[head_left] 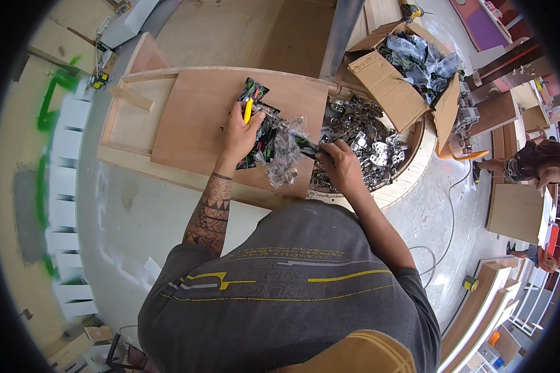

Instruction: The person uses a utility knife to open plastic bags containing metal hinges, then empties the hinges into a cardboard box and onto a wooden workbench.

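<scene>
My left hand [236,135] is closed round a yellow utility knife [248,112], above a brown board [190,121]. Black and green plastic packets [255,91] lie under and beyond that hand. To the right, my right hand [343,165] pinches the end of a dark plastic packet [306,147]. Crumpled clear plastic wrapping [282,166] bunches between my hands; whether the left fingers also grip some of it is hard to see. Close beyond my right hand, a heap of shiny metal cabinet hinges [379,149] fills the rounded end of a wooden frame [422,163].
An open cardboard box [386,87] full of plastic packets rests at the far right of the frame. Behind it lies a yellow and black drill [412,11]. A cable [452,214] crosses the floor on the right. Two people [529,163] are farther off at the right edge.
</scene>
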`<state>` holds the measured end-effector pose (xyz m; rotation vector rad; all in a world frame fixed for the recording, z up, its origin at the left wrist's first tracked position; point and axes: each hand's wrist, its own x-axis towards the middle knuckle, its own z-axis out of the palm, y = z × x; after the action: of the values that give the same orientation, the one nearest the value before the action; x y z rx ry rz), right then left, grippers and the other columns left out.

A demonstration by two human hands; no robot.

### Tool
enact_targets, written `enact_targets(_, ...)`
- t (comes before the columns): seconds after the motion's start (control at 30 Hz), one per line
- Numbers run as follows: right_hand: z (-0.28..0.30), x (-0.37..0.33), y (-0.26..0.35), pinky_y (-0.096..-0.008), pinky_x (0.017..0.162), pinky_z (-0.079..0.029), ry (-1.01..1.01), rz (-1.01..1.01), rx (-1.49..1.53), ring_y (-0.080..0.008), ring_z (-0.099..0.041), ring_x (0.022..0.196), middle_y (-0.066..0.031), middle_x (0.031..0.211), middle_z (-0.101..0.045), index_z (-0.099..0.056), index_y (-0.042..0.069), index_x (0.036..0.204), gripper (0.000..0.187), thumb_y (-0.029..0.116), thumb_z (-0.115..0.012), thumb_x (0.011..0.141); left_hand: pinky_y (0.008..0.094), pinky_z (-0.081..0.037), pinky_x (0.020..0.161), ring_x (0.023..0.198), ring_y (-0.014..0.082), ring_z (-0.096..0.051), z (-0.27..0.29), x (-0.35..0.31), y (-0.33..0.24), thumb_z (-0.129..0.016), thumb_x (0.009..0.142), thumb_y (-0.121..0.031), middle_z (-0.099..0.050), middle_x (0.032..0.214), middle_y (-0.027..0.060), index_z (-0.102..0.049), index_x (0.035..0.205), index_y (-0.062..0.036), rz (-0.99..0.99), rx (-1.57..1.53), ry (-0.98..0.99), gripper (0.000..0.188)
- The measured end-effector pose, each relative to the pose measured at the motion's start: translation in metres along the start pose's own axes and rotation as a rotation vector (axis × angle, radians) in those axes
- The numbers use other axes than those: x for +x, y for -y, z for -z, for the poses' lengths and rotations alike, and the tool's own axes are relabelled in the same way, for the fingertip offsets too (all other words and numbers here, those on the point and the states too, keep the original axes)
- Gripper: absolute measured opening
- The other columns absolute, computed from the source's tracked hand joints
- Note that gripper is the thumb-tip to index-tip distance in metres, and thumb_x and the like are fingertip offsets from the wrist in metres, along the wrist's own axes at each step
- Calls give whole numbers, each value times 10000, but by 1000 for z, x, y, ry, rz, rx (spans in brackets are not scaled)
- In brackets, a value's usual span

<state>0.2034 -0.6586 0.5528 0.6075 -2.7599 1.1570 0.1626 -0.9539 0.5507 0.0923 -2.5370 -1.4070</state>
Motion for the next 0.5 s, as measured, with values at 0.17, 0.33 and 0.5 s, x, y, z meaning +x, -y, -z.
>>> enact_targets(0.17, 14, 17, 1, -416, 787, -552, -15, 180, -245, -306, -655, 890, -98, 896, -642, -757, 104, 1067, 196, 144, -754, 875, 455, -550, 810, 928, 377, -712, -24, 37, -31, -740, 962, -333, -705, 1004, 235, -564, 1180, 34, 108, -45, -59, 462)
enact_targets(0.33, 21, 26, -2, -409, 769, -558, -167, -157, 62, -332, -702, 872, -174, 941, -703, -733, 34, 1115, 216, 169, -738, 948, 473, -548, 840, 995, 407, -708, -70, 85, -4, -754, 941, -359, -713, 1052, 267, -586, 1170, 66, 173, -20, 11, 511)
enact_targets(0.5, 61, 60, -84, -426, 787, -538, -618, -263, 248, -385, -714, 868, -248, 986, -709, -637, -10, 1193, 280, 204, -679, 1018, 464, -555, 861, 1012, 387, -726, -105, 107, 11, -773, 897, -404, -726, 1009, 288, -646, 1058, 123, 389, -82, 83, 565)
